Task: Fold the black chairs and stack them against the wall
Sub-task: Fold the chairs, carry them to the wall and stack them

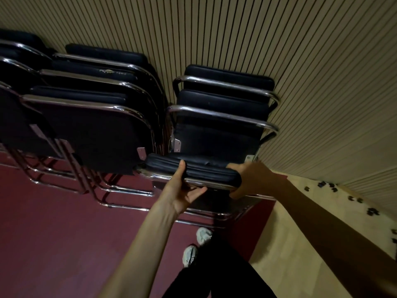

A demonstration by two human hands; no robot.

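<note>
A folded black chair (206,169) with a chrome frame stands in front of me, its padded top edge level with my hands. My left hand (182,190) holds that edge near its middle, thumb on top and fingers underneath. My right hand (245,181) grips the chair's right corner, fingers curled under the chrome tube. Behind it, two folded black chairs (223,100) lean against the slatted wall (236,29). To the left, several more folded chairs (90,97) lean in a row.
The floor is dark red carpet (53,233), with a pale wooden strip (300,244) on the right along the wall. Small dark objects (352,198) lie scattered on that strip. My two light shoes (196,246) stand just behind the held chair's legs.
</note>
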